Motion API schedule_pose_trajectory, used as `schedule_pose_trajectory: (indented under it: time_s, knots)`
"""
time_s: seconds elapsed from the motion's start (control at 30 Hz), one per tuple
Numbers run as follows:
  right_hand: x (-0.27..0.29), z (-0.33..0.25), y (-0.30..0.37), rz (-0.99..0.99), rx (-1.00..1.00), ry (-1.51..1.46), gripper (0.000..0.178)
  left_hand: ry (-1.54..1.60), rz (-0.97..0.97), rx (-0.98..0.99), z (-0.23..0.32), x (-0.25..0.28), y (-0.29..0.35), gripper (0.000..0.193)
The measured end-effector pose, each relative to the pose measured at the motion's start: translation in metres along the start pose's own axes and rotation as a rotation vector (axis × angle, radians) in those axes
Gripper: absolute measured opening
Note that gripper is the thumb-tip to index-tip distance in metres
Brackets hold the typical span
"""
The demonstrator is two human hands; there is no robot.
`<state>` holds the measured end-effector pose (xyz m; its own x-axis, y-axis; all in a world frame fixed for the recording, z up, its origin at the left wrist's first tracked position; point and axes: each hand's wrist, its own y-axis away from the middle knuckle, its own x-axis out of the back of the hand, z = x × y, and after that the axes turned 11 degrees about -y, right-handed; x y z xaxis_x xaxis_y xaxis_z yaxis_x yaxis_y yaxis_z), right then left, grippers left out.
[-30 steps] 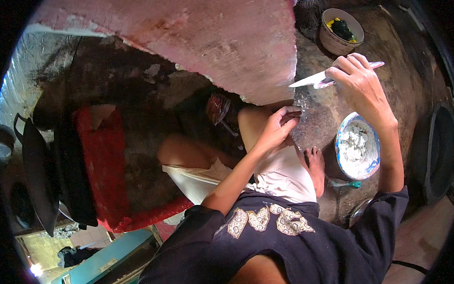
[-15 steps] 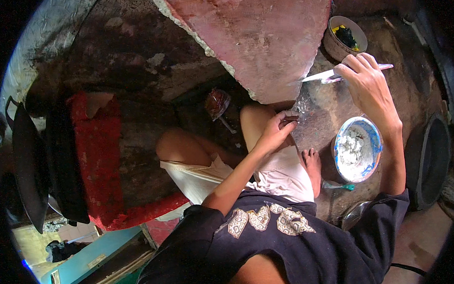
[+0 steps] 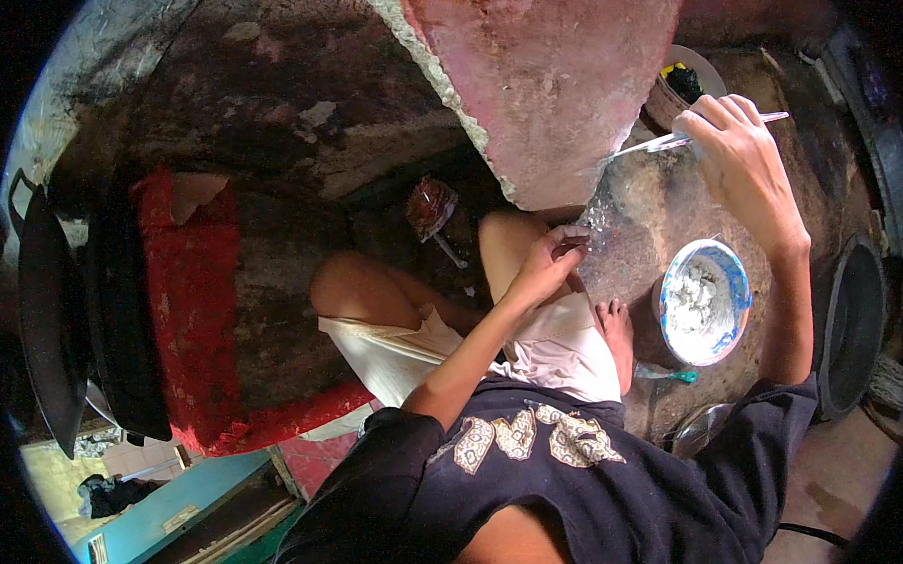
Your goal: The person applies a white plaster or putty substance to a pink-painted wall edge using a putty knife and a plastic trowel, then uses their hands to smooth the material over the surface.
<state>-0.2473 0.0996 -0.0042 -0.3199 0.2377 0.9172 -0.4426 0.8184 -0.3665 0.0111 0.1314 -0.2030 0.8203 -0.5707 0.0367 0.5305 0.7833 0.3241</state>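
Note:
My right hand (image 3: 733,143) is raised at the upper right, closed around a putty knife (image 3: 660,143) coated in white. The blade's tip meets the edge of a worn pink wall corner (image 3: 563,77), and the blade shows nearly edge-on. My left hand (image 3: 554,258) rests by my bent knee, fingers curled together; a dark spot shows between them, but I cannot make out what it is. Below my right hand, a blue-and-white bowl (image 3: 745,302) on the floor holds lumpy white paste (image 3: 700,296).
Behind my right hand stands a round tub (image 3: 666,106) with dark and yellow contents. A black basin (image 3: 853,331) is at the far right. White crumbs lie below the wall corner. A red-and-clear wrapped item (image 3: 431,207) lies beyond my knees; a red ledge (image 3: 196,323) is at left.
My right hand has shifted slightly right and turned the putty knife, so its blade looks thinner now. The view has moved a little; my left hand stays by the knee.

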Motion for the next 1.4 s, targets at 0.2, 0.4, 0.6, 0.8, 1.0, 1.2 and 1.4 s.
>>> schedule_pose_trajectory:
  time_s: [0.2,0.4,0.6,0.8,1.0,1.2,1.4]
  knots:
    - [0.016,-0.005,-0.008,0.000,-0.018,0.050,0.025,-0.026,0.017,-0.054,-0.004,0.002,0.001,0.030]
    - [0.030,-0.006,-0.016,0.014,0.003,0.050,0.029,-0.049,-0.012,-0.020,0.001,0.004,0.002,0.032]
    - [0.049,-0.006,-0.017,0.010,-0.014,0.038,0.032,-0.064,-0.012,-0.003,0.002,0.002,0.002,0.039]
    - [0.071,-0.005,-0.002,0.072,-0.033,-0.030,0.024,-0.010,-0.039,-0.058,-0.009,0.004,-0.002,0.037]
    - [0.028,0.006,0.022,-0.171,-0.238,-0.190,0.025,-0.031,0.012,-0.042,-0.021,0.001,-0.004,0.033]
    - [-0.019,0.021,0.024,-0.027,-0.140,-0.224,0.029,0.089,0.001,0.090,-0.012,0.000,0.000,0.031]
    - [-0.011,0.023,0.012,0.008,-0.113,-0.170,0.028,-0.095,0.036,0.105,0.001,0.002,0.006,0.029]
